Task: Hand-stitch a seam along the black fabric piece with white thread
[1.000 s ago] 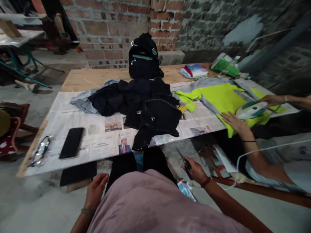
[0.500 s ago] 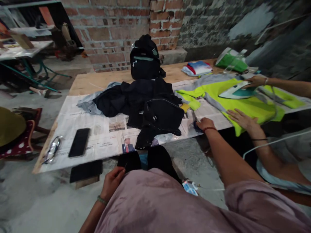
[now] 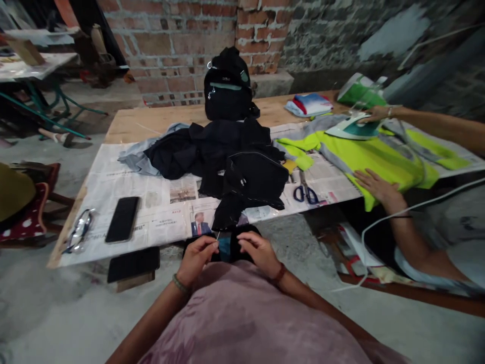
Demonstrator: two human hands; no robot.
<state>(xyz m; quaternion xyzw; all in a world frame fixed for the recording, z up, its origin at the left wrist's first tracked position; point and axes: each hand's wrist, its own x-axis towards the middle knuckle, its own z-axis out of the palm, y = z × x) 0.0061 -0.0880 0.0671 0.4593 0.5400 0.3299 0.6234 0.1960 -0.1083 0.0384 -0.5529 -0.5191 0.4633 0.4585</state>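
Note:
My left hand point(image 3: 198, 255) is over my lap, thumb and forefinger pinched on a thin needle point(image 3: 218, 235) that points up. Close by on the right, my right hand point(image 3: 261, 252) has its thumb and fingertips drawn together; anything between them is too fine to make out. Just beyond both hands, a black garment point(image 3: 255, 179) with pale stitching along its edges lies on the newspaper-covered table point(image 3: 157, 222), one end reaching the front edge. Dark-blue-handled scissors point(image 3: 305, 194) lie to the right of the garment, untouched.
A phone point(image 3: 122, 219) and glasses point(image 3: 80, 230) lie at the left. A black backpack point(image 3: 227, 91) stands behind the clothes. On the right, a co-worker's hand moves an iron point(image 3: 354, 127) over a yellow-grey garment point(image 3: 379, 156); a white cord point(image 3: 417, 205) hangs nearby.
My right hand has let go of the scissors and come back beside my left hand, which has risen slightly with the needle. The co-worker's iron has slid left and away from me.

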